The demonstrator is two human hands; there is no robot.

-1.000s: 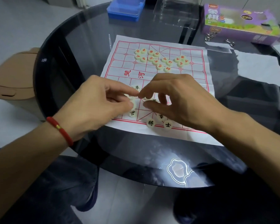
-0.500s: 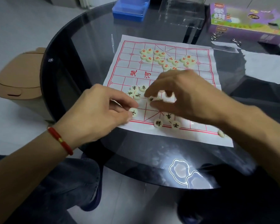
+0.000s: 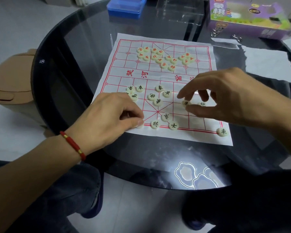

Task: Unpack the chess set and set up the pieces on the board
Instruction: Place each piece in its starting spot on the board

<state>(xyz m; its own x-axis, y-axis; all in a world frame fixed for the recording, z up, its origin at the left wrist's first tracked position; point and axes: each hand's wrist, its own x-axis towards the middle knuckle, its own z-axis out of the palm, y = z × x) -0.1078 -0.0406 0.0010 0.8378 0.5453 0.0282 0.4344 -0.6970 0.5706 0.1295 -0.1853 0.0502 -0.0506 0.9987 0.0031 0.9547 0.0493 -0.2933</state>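
Surface [image 3: 84,47] of dark glass, round, fills most of the frame. Centre: we see the paper board [image 3: 158,78] w/ red grid lying flat on it. Upper right: purple box [image 3: 249,19]; top centre: blue case [image 3: 124,7]. Left edge, off the glass: tan bin [image 3: 12,84]. Our left hand [image 3: 107,120], red bracelet [image 3: 73,145] at the wrist, sits at the board's lower-left corner, fingers curled, thumb and forefinger pinching a pale piece [image 3: 140,126] on the near line. Right hand [image 3: 225,100] hovers centre-right, thumb and forefinger nipping a black-marked piece [image 3: 186,103]. Red-marked pieces [image 3: 165,58] cluster upper centre of the board; black-marked pieces [image 3: 156,98] lie scattered mid-board. Near edge: two pieces [image 3: 164,125] on the line, one chariot piece [image 3: 223,132] at the lower-right corner.
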